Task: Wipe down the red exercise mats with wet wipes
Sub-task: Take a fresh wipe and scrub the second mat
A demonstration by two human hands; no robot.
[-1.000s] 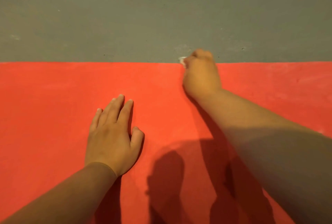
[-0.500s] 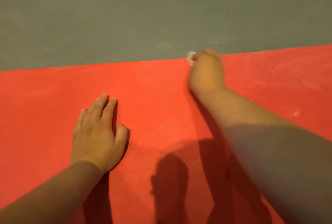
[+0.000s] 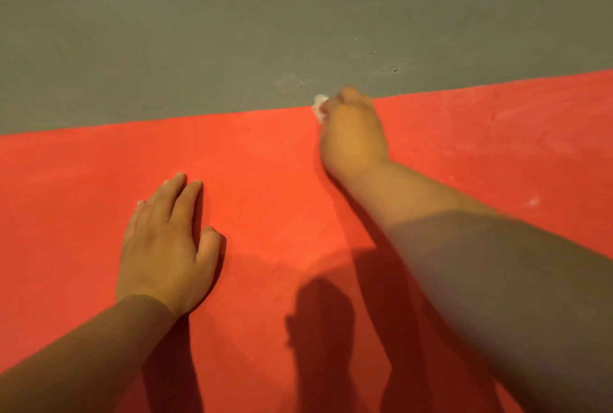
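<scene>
A red exercise mat (image 3: 265, 180) fills the lower two thirds of the head view. My right hand (image 3: 353, 134) reaches to the mat's far edge with its fingers curled round a small white wet wipe (image 3: 320, 108); only a bit of the wipe shows past the knuckles. My left hand (image 3: 166, 246) lies flat on the mat at lower left, fingers straight and together, holding nothing.
Grey floor (image 3: 232, 31) lies beyond the mat's far edge, which slants up to the right. Pale smudges (image 3: 532, 202) mark the mat at the right. My arms throw dark shadows (image 3: 318, 329) on the near part of the mat.
The view has tilted, so the mat's far edge now slants. My right hand has stayed at that edge with the wipe. My left hand remains flat on the mat.
</scene>
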